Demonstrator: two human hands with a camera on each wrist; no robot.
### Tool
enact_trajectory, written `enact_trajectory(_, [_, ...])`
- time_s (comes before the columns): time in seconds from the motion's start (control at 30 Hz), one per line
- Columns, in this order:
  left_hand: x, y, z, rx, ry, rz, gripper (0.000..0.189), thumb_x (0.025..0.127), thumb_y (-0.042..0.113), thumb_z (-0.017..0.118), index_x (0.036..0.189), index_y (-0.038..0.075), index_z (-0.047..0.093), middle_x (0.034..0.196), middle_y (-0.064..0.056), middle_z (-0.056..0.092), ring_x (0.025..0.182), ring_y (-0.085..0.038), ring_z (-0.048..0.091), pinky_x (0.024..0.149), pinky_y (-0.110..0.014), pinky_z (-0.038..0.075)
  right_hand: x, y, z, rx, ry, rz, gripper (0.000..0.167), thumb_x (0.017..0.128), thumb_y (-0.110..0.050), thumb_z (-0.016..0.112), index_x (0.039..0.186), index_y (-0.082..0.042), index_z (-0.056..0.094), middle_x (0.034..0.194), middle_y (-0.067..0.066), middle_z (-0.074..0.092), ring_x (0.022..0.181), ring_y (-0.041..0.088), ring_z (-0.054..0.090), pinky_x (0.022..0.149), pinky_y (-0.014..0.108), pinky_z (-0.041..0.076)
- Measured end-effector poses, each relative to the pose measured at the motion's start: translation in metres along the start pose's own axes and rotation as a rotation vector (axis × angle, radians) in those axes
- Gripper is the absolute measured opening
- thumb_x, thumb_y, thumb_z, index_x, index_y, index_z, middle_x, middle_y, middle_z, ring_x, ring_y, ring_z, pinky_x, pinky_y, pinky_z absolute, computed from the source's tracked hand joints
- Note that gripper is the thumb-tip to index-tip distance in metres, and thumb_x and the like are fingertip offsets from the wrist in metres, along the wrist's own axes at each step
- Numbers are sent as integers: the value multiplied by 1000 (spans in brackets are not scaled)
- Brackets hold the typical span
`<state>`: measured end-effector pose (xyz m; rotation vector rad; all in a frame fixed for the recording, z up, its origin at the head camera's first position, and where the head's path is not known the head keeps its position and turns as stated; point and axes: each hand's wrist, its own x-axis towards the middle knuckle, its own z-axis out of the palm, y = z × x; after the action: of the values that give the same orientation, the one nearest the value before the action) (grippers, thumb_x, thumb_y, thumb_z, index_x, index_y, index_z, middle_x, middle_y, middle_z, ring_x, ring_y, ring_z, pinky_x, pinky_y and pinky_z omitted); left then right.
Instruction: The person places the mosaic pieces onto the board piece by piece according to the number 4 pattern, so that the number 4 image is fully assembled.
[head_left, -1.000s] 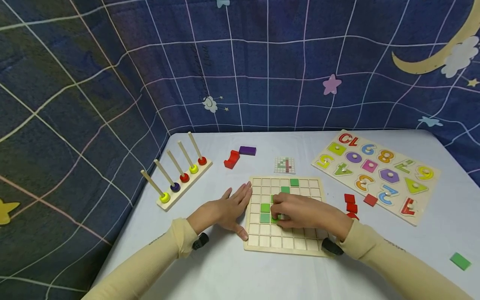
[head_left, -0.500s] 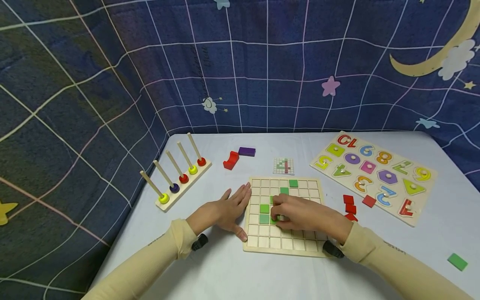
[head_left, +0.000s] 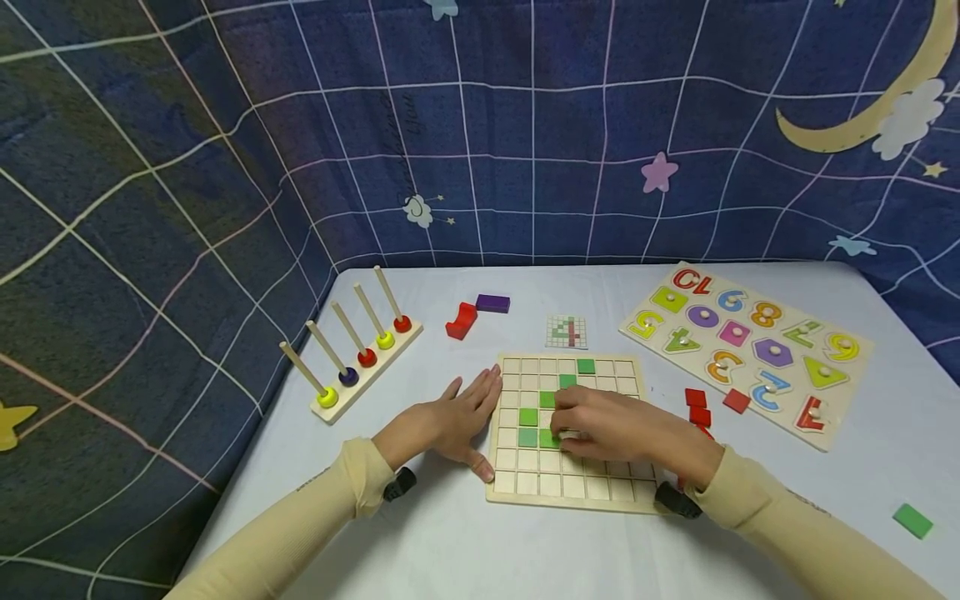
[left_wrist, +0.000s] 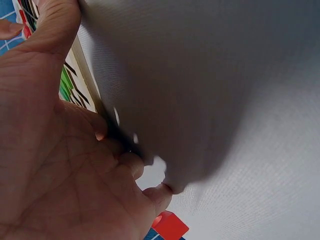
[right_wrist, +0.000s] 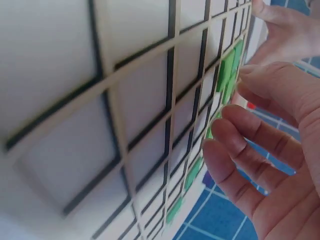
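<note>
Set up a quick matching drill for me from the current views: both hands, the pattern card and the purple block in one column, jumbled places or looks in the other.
Column one
1. left hand
2. right hand
3. pattern card
4. purple block

Column two
A. printed with a small grid, some squares green and red
B. beside the curved red block
C. over the grid board, near the green tiles
D. at the grid board's left edge

Pairs: 1-D, 2-C, 3-A, 4-B
</note>
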<state>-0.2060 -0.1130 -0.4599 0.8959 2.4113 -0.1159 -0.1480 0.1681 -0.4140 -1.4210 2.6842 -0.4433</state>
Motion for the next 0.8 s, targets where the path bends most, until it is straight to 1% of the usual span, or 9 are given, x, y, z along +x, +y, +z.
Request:
enact_trajectory(0.03, [0,0,0,8,0,1,162,61,94,69,171,10,-14,179,-7,-27,169,-23,-19,138,-54,0,-3,1,-1,4,8,4,4,95,-13,81,96,-16,78,92,-4,62,85,6,51,77,23,54])
enact_trajectory(0.13, [-8,6,-6,6,-5,-7,155,70,85,76,171,9,-13,179,-8,-25,169,-23,-17,138,-55,2,-15,6,-5,15,34,4,5,95,-14,82,99,-15,78,95,-5,64,88,6,54,80,24,56])
enact_trajectory(0.2, [-12,9,-8,21,-5,-11,153,72,83,78,172,9,-12,180,-8,-23,170,-23,-15,138,-56,4,-25,9,-7,19,51,7,6,95,-15,82,100,-15,78,96,-5,65,90,6,55,81,26,57])
enact_trajectory(0.4, [-27,23,-24,60,-26,-44,145,78,76,79,172,8,-8,181,-9,-20,170,-24,-12,139,-52,6,-60,19,-14,51,106,41,5,96,-16,81,100,-17,78,96,-8,63,88,5,54,75,24,54])
enact_trajectory(0.47, [-24,21,-22,66,-19,-42,146,77,79,77,172,8,-8,181,-9,-20,171,-24,-12,139,-53,6,-72,22,-16,53,128,63,6,95,-16,82,99,-18,78,95,-9,63,86,5,54,73,22,53])
enact_trajectory(0.63, [-24,19,-23,62,-18,-35,148,76,79,78,172,8,-9,181,-8,-21,171,-24,-12,139,-53,6,-103,29,-19,61,114,178,11,93,-16,84,100,-23,78,95,-12,61,86,2,52,71,20,52])
enact_trajectory(0.67, [-24,19,-23,55,-15,-33,149,75,80,77,172,8,-9,181,-9,-21,171,-24,-12,139,-54,7,-110,30,-19,66,109,191,12,92,-16,84,100,-24,78,96,-13,61,86,2,53,71,20,53])
enact_trajectory(0.7, [-27,21,-27,53,-24,-37,147,77,78,78,172,7,-9,181,-9,-21,171,-23,-12,139,-52,7,-116,31,-19,75,100,207,13,92,-16,85,100,-24,78,96,-14,62,86,1,53,71,20,54])
enact_trajectory(0.8, [-27,22,-26,53,-25,-44,146,77,77,78,172,8,-8,181,-9,-21,171,-23,-12,139,-52,6,-135,35,-15,70,97,230,16,90,-17,87,100,-26,79,96,-15,61,85,-2,52,71,19,56])
